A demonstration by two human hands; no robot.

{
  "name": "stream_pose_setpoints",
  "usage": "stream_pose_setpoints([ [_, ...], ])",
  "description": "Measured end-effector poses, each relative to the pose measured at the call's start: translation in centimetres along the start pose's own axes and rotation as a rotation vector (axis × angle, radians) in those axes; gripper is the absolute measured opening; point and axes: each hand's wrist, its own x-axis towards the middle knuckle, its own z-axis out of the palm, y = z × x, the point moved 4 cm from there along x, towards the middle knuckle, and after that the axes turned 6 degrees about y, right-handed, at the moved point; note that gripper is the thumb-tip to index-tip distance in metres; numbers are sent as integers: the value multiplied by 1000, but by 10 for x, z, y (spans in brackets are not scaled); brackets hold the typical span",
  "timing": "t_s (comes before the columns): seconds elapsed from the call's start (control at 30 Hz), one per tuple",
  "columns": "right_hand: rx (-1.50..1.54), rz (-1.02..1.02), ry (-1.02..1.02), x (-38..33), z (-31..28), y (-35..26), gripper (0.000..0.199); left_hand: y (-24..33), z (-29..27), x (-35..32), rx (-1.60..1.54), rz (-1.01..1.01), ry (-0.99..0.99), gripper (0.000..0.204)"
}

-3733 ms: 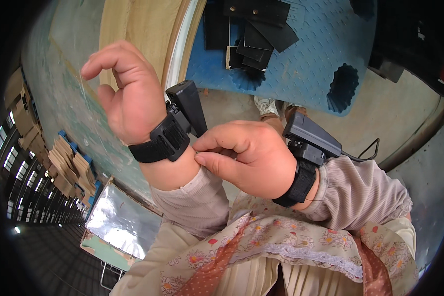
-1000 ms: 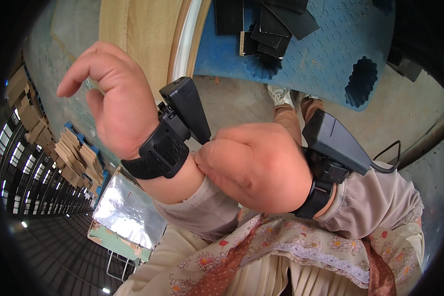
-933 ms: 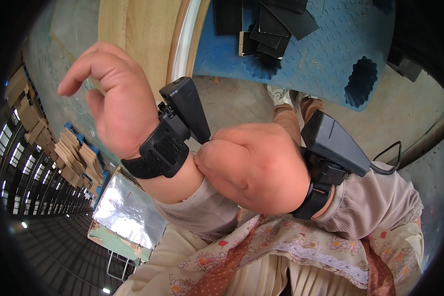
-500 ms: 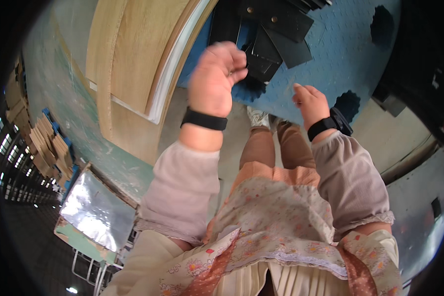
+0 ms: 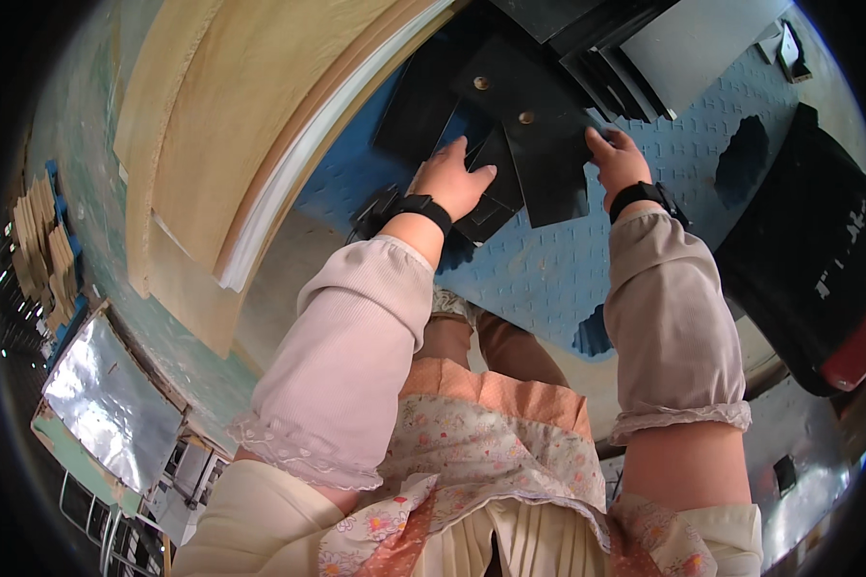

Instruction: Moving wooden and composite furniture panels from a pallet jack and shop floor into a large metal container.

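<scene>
Several flat black panels lie overlapping on the blue textured surface ahead of me. The top black panel [image 5: 544, 87] has two round holes in it. Another black panel [image 5: 548, 181] sticks out from under it toward me. My right hand [image 5: 624, 165] is at the right corner of the holed panel, thumb and fingers closed at its edge. At the left, my left hand [image 5: 452, 183] is over the nearer black pieces, thumb and index finger spread, holding nothing that I can see. Black bands circle both wrists.
Curved wood-coloured boards [image 5: 202, 144] stand at the left. A stack of dark panels [image 5: 621, 82] with a grey sheet [image 5: 707, 48] is at the far right. A black bag-like item [image 5: 799, 250] lies right of the blue surface [image 5: 539, 274]. A metal-topped stand [image 5: 111, 404] is at lower left.
My view has shifted forward over the panels. My left hand has come down and spread its thumb and finger. My right hand has reached forward to the holed panel's edge.
</scene>
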Motion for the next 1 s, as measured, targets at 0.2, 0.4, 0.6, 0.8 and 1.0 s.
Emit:
stream_pose_setpoints([
  [0.2,76,133,-225,-32,11,65,25,-22,15,7,-184,-182,-122,79],
  [0.4,216,40,-50,-16,-12,88,61,17,21,13,225,-279,-339,95],
  [0.6,-170,-15,-197,-12,13,63,59,-27,56,2,-172,-325,-185,90],
  [0.8,260,213,-52,-58,31,91,50,-22,51,-21,-666,-481,-346,78],
  [1.0,-15,-175,1,-25,11,68,87,-31,56,-18,-744,-498,-327,76],
])
